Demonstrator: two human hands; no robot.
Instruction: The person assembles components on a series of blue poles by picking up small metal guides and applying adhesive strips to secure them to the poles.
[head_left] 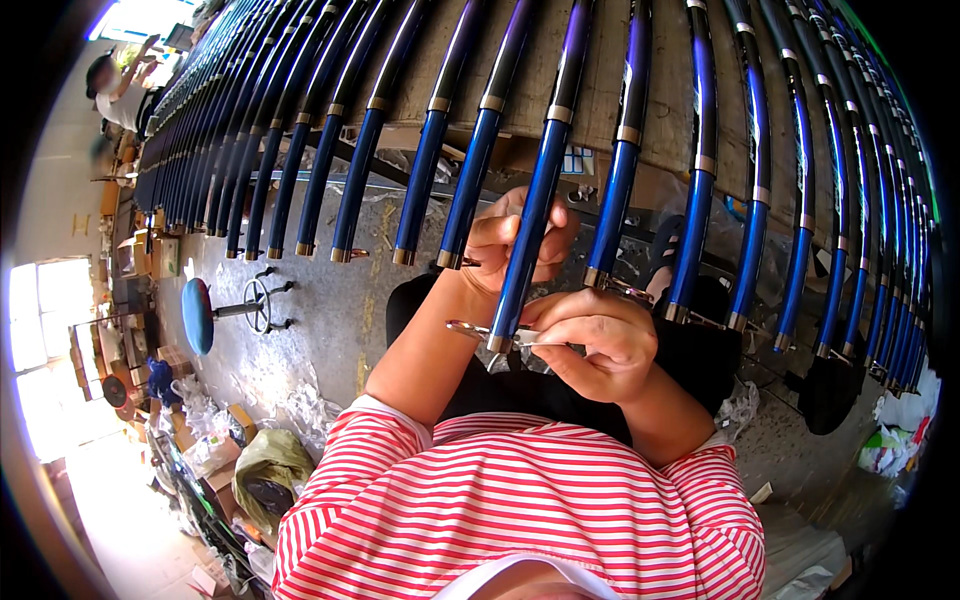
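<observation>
Nearest the lens is the person's red-and-white striped shirt (520,500), filling the lower middle of the view, with both bare forearms rising out of its short sleeves. The right hand (592,345) is clenched around the lower end of a blue fishing rod (528,215), its fingers curled over a small metal fitting (470,329) that sticks out leftward at the rod's gold-ringed butt. The left hand (515,240) sits just above it, behind the same rod, fingers bent and pinching the blue shaft from the far side. The rod runs up and slightly right from the hands, turning from blue to black past a gold band, and lies on the wooden bench (600,90) above. Below the hands, dark trousers (540,390) cover the lap.

On either side of the held rod, a long row of matching blue-and-black rods (330,130) lies side by side on the bench, butts hanging over its near edge, the row curving away to the far left and far right. Under the overhang to the left stands a blue round stool (198,315) on the concrete floor, close to a small wheel-shaped metal stand (258,300). Cardboard boxes and plastic bags (265,465) are heaped at lower left. At the far top left another person (115,85) stands at the bench.
</observation>
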